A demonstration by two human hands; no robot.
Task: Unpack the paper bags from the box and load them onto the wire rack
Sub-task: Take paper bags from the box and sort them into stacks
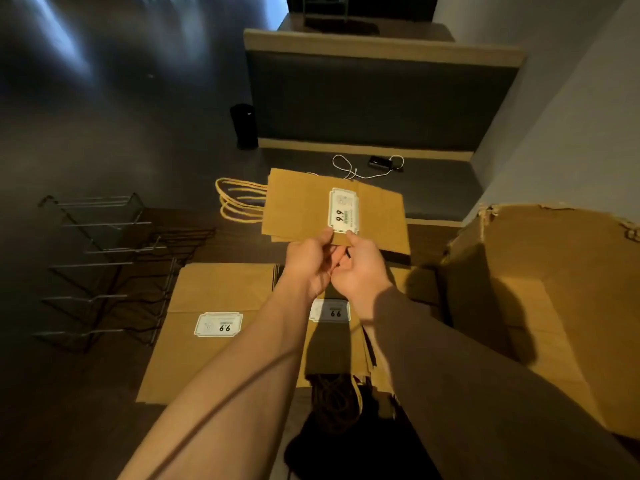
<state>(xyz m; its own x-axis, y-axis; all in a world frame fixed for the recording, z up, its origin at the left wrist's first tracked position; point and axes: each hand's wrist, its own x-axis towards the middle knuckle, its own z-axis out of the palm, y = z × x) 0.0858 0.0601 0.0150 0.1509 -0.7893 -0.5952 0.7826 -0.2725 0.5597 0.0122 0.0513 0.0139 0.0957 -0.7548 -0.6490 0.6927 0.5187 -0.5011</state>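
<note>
I hold a small stack of flat brown paper bags (304, 206) above the table, their twisted paper handles (239, 202) sticking out to the left and a white 9.9 label facing up. My left hand (308, 261) and my right hand (360, 268) pinch the near edge of that stack side by side. Below my arms two more piles of paper bags lie flat: a left pile (211, 306) and a middle pile (332, 344), each with a 9.9 label. The wire rack (100, 268) stands empty at the left. The open cardboard box (540, 299) sits at the right.
A dark padded bench (374, 98) runs behind the table, with a small black device and white cable (381, 164) on its seat. A black cylinder (244, 126) stands on the floor to the bench's left. A grey wall rises at the right.
</note>
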